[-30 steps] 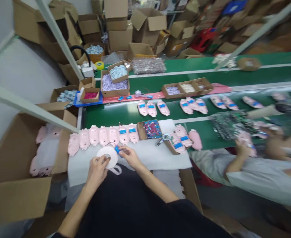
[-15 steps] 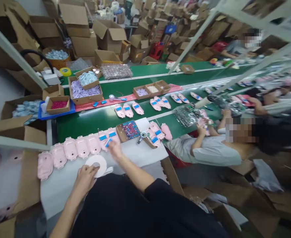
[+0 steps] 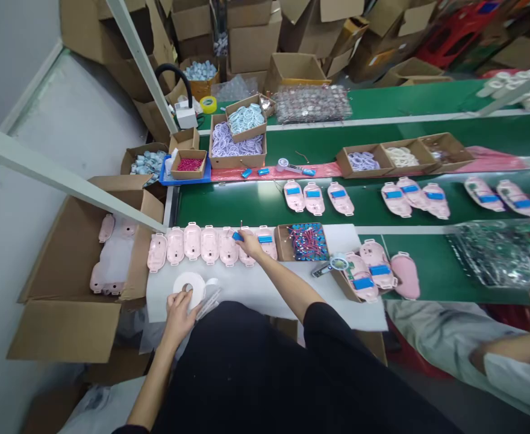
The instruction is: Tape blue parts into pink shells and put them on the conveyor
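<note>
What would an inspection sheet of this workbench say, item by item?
Surface: white sheet beside a green conveyor.
Job's things: row of pink shells; white tape roll; blue piece.
Clutter: small box of blue parts; open carton.
Hands: left hand holds the white tape roll; right hand presses the blue piece onto a shell.
Cables: red wires in the small box.
Surroundings: stacked cardboard boxes; a co-worker's sleeve.

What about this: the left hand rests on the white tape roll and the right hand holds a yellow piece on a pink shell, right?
No, the piece is blue, not yellow, as the head view shows. The rest holds: left hand on the white tape roll, right hand at a pink shell.
</note>
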A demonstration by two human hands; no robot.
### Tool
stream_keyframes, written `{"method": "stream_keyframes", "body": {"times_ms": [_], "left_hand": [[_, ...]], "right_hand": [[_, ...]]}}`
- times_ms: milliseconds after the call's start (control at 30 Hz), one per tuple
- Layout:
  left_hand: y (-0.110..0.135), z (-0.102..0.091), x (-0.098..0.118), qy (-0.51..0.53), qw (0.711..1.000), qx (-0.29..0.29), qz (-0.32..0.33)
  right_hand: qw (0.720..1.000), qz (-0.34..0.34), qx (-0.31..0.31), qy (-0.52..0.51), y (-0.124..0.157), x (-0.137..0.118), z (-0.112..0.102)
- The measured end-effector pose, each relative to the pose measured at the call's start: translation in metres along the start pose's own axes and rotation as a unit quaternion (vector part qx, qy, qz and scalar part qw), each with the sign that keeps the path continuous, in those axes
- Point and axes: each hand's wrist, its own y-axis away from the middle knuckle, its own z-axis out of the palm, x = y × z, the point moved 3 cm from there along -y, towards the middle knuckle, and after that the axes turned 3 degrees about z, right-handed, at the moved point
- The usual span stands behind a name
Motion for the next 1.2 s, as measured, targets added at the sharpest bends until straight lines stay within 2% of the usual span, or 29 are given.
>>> {"method": "stream_keyframes", "body": {"times_ms": [133, 233, 467, 633, 733, 833, 900, 967, 1000, 1033, 1100, 1167, 1200], "left_hand": [[0.012, -0.001, -0.004, -0.001, 0.999, -0.006, -0.046], [0.018, -0.004, -0.011, 0.000, 0.998, -0.002, -0.069], [0.024, -0.007, -0.028, -0.010, 0.995, -0.005, -0.100], [0.025, -0.005, -0.030, -0.018, 0.993, -0.028, -0.111], [0.015, -0.006, -0.022, -0.013, 0.996, -0.018, -0.081], [-0.003, -0.015, -0.008, -0.006, 0.999, 0.025, -0.027], [-0.015, -0.023, 0.000, -0.021, 0.998, 0.055, -0.002], [-0.025, -0.030, 0.007, -0.042, 0.996, 0.075, 0.021], [-0.029, -0.033, 0.010, -0.052, 0.995, 0.082, 0.034], [-0.033, -0.036, 0.011, -0.059, 0.993, 0.087, 0.048], [-0.039, -0.041, 0.009, -0.068, 0.991, 0.090, 0.068], [-0.045, -0.049, -0.001, -0.072, 0.991, 0.096, 0.059], [-0.048, -0.054, -0.009, -0.074, 0.991, 0.105, 0.042]], "right_hand": [[0.986, -0.067, -0.064, 0.136, -0.019, -0.031, 0.020], [0.971, -0.105, -0.101, 0.191, -0.025, -0.039, 0.032], [0.960, -0.091, -0.129, 0.230, -0.033, -0.034, 0.052], [0.961, -0.067, -0.127, 0.235, -0.034, -0.032, 0.064], [0.966, -0.055, -0.117, 0.223, -0.031, -0.037, 0.061], [0.971, -0.060, -0.100, 0.209, -0.022, -0.052, 0.053], [0.984, -0.078, -0.076, 0.142, -0.004, -0.070, 0.049], [0.992, -0.093, -0.084, -0.021, 0.024, -0.088, 0.050], [0.981, -0.099, -0.114, -0.124, 0.043, -0.097, 0.053], [0.957, -0.104, -0.160, -0.218, 0.062, -0.105, 0.057], [0.895, -0.107, -0.264, -0.342, 0.103, -0.116, 0.064], [0.846, -0.101, -0.332, -0.406, 0.139, -0.117, 0.068], [0.830, -0.096, -0.356, -0.419, 0.153, -0.114, 0.068]]}}
